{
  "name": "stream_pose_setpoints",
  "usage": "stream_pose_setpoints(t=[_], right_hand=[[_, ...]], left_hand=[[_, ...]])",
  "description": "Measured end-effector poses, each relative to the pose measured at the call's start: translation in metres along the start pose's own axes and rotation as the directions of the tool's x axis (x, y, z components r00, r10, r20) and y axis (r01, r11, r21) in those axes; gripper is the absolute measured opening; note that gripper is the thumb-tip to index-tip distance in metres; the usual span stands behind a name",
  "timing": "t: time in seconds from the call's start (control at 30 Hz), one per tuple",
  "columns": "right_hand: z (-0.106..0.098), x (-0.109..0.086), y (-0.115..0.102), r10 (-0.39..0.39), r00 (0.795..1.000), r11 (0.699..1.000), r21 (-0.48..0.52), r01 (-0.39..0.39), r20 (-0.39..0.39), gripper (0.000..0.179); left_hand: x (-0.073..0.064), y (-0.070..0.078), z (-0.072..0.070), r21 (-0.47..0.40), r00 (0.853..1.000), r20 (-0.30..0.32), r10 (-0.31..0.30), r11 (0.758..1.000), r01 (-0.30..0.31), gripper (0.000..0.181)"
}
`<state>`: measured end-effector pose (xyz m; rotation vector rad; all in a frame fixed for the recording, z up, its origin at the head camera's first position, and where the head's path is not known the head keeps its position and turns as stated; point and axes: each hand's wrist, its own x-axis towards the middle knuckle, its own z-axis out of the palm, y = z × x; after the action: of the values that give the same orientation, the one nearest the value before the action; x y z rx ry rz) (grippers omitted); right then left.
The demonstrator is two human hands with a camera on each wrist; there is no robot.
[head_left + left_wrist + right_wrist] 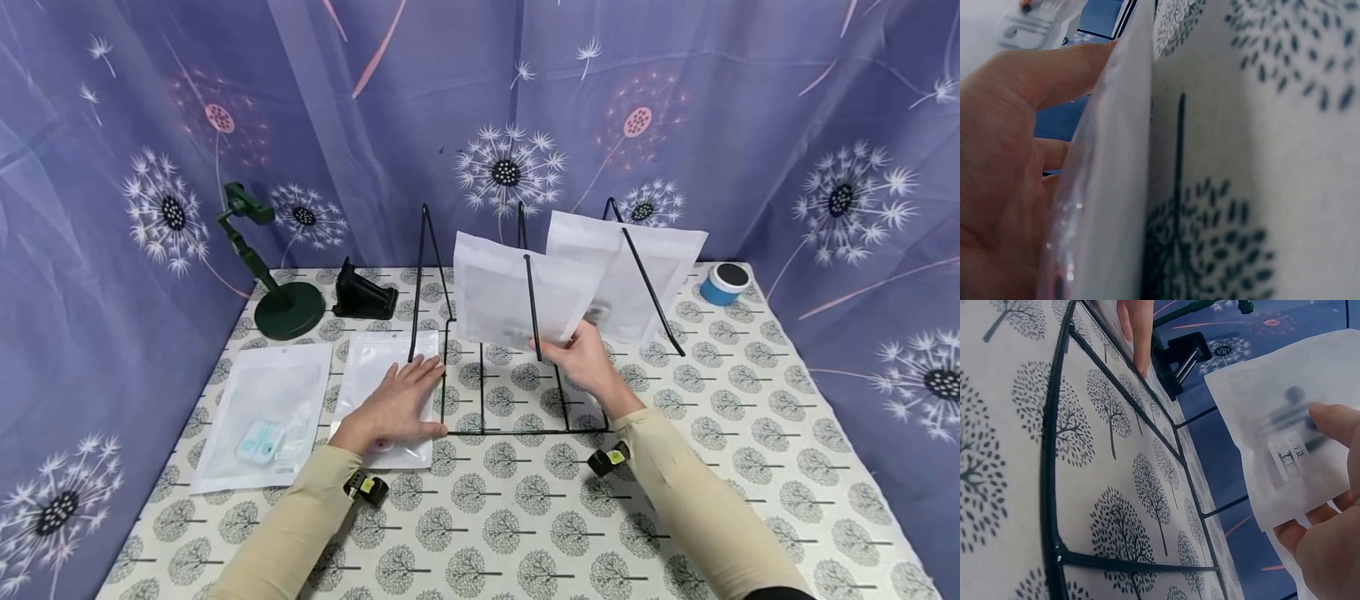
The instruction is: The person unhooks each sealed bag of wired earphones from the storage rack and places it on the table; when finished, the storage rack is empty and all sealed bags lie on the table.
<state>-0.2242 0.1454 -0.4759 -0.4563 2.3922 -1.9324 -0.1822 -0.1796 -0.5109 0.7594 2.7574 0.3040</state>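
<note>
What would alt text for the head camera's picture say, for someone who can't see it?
A person's right hand grips a white pouch at a black wire rack; a second pouch stands partly behind the first. The left hand lies over a third pouch flat on the tree-patterned tablecloth, beside a fourth pouch.

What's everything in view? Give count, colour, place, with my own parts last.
Wire rack: one, black, mid-table
Upright pouches: two, white, at the rack's dividers
Flat pouches: two, white, left side
Pouch items: count unclear, one white-turquoise, inside pouches
Stand: one, dark green, back left
Angled object: one, black, between stand and rack
Tub: one, blue, white rim, dark top, back right
Tablecloth: one, whitish with dark trees, underneath
Curtain: count unclear, purple-blue with dandelions, around table
Wrist devices: two, black, at both wrists
Sleeves: two, beige, lower left and right
Left hand: one, bare, on the inner flat pouch
Right hand: one, bare, gripping the left upright pouch
</note>
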Motion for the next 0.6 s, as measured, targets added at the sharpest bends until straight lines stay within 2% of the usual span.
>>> stream_pose_setpoints(t=[0.4, 0.6], right_hand=[[0.001, -0.009, -0.005, -0.030, 0.999, 0.999, -0.034, 0.031, 0.015, 0.039], [0.002, -0.016, -0.027, -0.066, 0.997, 0.997, -0.044, 0.068, 0.046, 0.042]], left_hand=[[0.000, 0.000, 0.000, -0.004, 1.000, -0.004, 0.006, 1.000, -0.006, 0.106], [0.000, 0.000, 0.001, -0.001, 1.000, -0.006, 0.006, 1.000, -0.006, 0.105]])
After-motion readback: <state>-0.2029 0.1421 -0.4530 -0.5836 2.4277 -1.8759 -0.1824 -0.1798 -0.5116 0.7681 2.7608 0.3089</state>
